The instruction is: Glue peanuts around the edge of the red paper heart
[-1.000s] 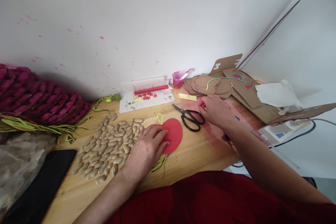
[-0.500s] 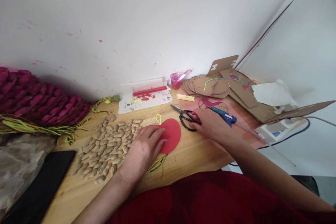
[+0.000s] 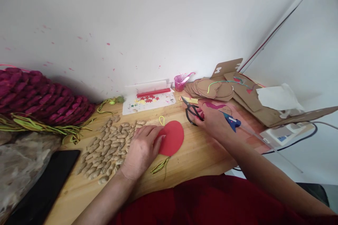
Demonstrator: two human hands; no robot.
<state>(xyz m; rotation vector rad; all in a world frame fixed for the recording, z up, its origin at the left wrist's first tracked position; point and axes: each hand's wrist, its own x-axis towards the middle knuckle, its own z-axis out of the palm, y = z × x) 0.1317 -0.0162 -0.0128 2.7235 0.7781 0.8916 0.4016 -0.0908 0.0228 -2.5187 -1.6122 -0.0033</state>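
Now your left hand touches the red cutout, grip unclear; right of it, your right hand holds scissors.

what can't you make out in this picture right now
- Head view: the left side of the red cutout, hidden under the left hand.
- Head view: part of the scissors' handles, covered by the right hand.
- Head view: the front tip of the blue tool, behind the right hand.
- Head view: the far side of the magenta stack, cut off by the left edge.
- Head view: any print on the white box, too small.
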